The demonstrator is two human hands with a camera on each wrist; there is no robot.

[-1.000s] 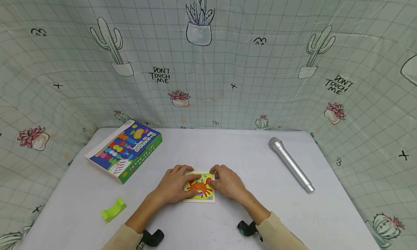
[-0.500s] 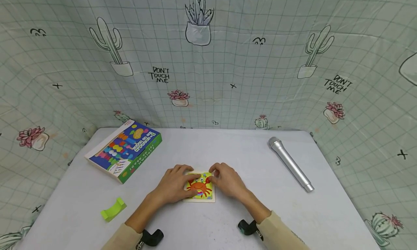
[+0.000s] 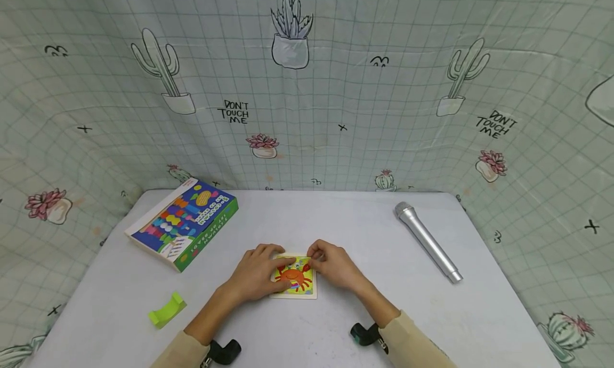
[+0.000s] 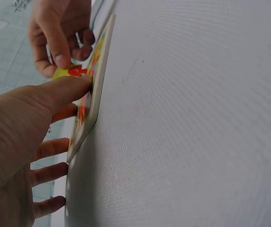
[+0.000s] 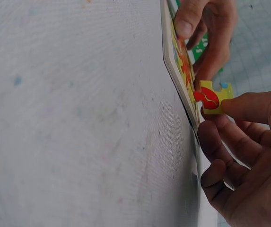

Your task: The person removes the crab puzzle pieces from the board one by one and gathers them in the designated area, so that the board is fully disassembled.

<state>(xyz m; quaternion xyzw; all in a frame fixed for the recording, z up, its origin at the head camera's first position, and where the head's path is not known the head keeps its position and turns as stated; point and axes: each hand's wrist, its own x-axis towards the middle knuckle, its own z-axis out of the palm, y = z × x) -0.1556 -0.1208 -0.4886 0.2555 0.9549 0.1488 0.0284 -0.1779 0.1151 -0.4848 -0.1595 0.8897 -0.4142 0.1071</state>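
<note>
A square wooden jigsaw puzzle [image 3: 314, 289] with a red crab on yellow lies flat on the white table. My left hand [image 3: 256, 272] rests over its left side, thumb and index finger pressing on the picture and the other fingers spread along the far left. At the upper right corner, my right hand [image 3: 336, 265] pinches a yellow puzzle piece [image 5: 212, 98] with a red claw between thumb and index finger. In the right wrist view the piece stands tilted up from the picture, its red tab at the puzzle's surface. The remaining right fingers are curled loosely below.
A blue and green game box [image 3: 184, 218] lies at the back left. A lime-green curved block [image 3: 167, 309] is nearer on the left, and a silver microphone [image 3: 428, 242] lies on the right. Patterned cloth [image 3: 307, 101] hangs behind the table.
My right thumb and fingertips have shifted slightly left and away from me at the corner, and the claw piece now looks tilted and darker. My left hand has stayed in place.
</note>
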